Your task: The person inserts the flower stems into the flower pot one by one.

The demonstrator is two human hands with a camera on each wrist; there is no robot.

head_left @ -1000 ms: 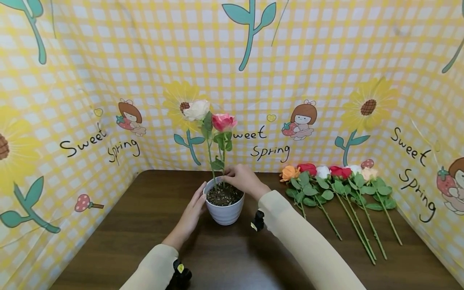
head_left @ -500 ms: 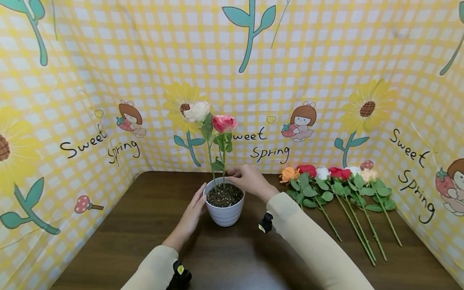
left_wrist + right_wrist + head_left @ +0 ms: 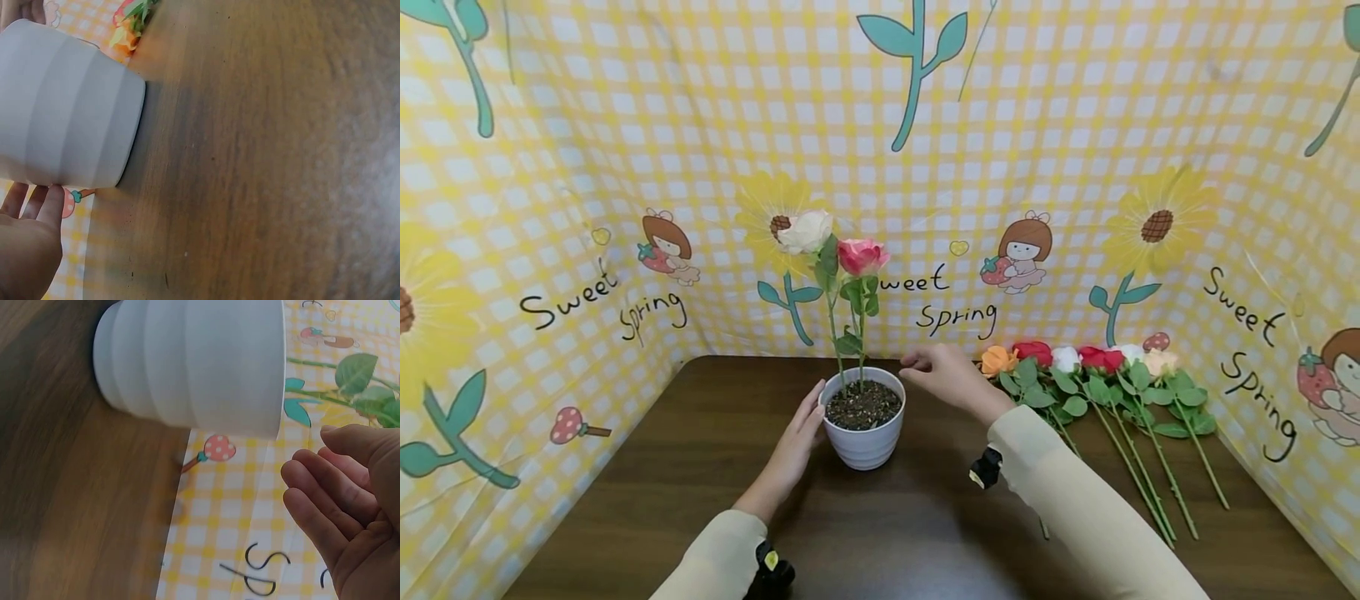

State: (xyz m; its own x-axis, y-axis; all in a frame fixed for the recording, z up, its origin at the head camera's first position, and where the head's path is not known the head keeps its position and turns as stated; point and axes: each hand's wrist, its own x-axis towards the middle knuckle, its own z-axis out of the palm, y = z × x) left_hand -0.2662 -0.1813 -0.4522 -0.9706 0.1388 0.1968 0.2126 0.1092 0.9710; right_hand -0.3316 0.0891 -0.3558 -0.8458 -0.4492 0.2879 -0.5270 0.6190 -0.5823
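A ribbed white flower pot (image 3: pixel 865 446) filled with dark soil (image 3: pixel 868 407) stands on the brown table. Two roses rise upright from the soil, a white rose (image 3: pixel 806 232) on the left and a pink rose (image 3: pixel 862 257) beside it. My left hand (image 3: pixel 797 442) rests against the pot's left side with straight fingers, which the left wrist view shows touching its wall. Off the pot's right rim is my right hand (image 3: pixel 951 375), its fingers relaxed and loosely bent. Nothing lies between its fingers and thumb in the right wrist view.
Several roses lie on the table at the right, among them an orange rose (image 3: pixel 998 360), a red rose (image 3: pixel 1102 359) and a peach rose (image 3: pixel 1161 362), stems toward me. My right sleeve (image 3: pixel 1075 492) covers some stems. A yellow checked cloth (image 3: pixel 910 183) walls the table.
My right hand has let go of the pink rose's stem and moved right, away from the pot. The left hand stays at the pot, and both roses keep standing.
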